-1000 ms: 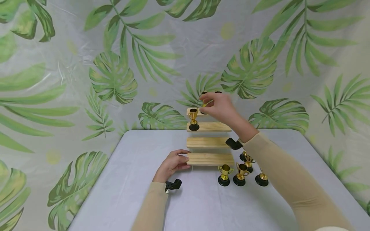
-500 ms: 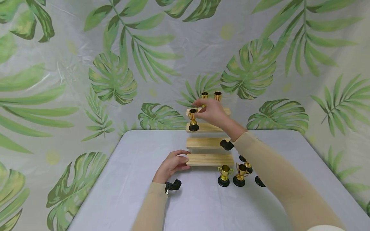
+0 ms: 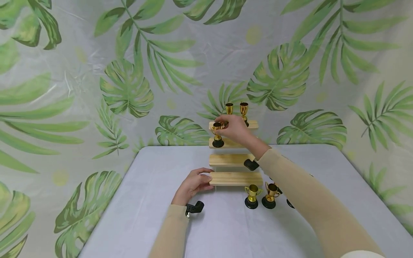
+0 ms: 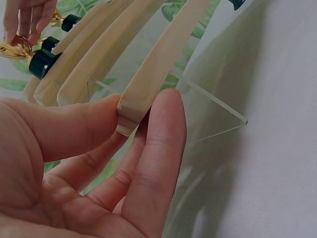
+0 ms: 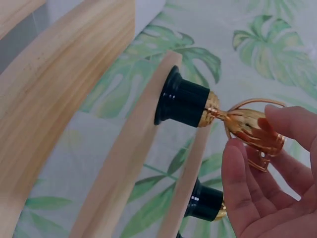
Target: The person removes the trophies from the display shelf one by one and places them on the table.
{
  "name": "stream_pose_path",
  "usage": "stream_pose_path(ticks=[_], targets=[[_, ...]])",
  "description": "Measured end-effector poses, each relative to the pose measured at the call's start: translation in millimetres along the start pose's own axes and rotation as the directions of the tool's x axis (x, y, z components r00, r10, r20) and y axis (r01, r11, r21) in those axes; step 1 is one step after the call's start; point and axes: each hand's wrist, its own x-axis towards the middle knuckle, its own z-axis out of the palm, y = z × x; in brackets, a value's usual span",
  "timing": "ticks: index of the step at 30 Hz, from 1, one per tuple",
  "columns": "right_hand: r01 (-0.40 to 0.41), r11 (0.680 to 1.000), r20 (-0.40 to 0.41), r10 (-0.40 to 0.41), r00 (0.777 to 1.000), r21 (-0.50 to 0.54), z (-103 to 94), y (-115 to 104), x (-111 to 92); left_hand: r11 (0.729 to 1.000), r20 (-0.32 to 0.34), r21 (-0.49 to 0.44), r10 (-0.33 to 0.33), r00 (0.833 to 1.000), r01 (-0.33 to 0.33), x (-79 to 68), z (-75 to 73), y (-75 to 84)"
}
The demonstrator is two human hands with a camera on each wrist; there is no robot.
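Note:
A small gold trophy cup [image 3: 218, 143] with a black base stands upright at the left end of the second-highest shelf of a wooden tiered stand [image 3: 237, 178]. My right hand [image 3: 236, 128] pinches its gold bowl between thumb and fingers. In the right wrist view the trophy's black base [image 5: 187, 101] sits against the plank. My left hand [image 3: 193, 184] grips the left end of the lowest shelf, and the left wrist view has its thumb above and fingers beneath the plank [image 4: 148, 74]. Clear supports hold the planks.
Two more trophies, one a gold cup [image 3: 244, 108], stand on the top shelf, partly behind my right hand. Several others, including a yellow-gold cup [image 3: 251, 197] and a copper-gold one [image 3: 269, 196], stand at the stand's front right, some hidden by my right sleeve. A leaf-print cloth [image 3: 174, 82] hangs behind.
My right hand has come down and left from above the trophy's right side and now pinches its bowl. The top-shelf cups show more. My left hand keeps its grip on the lowest shelf.

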Motion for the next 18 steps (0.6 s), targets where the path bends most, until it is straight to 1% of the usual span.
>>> stream_pose_path(ticks=[5, 11, 18], targets=[[0.001, 0.999, -0.013, -0.001, 1.000, -0.033, 0.1, -0.3, -2.7, 1.000, 0.008, -0.001, 0.003, 1.000, -0.003, 0.0, -0.2, -1.2], [0.006, 1.000, 0.012, -0.006, 1.000, -0.025, -3.4, -3.1, -7.3, 1.000, 0.007, -0.001, -0.003, 1.000, 0.004, 0.4, 0.6, -0.1], [0.040, 0.997, 0.002, -0.040, 0.999, -0.062, -7.8, -9.9, -12.6, 1.000, 0.008, 0.015, 0.001, 1.000, -0.001, 1.1, -0.1, 0.1]])
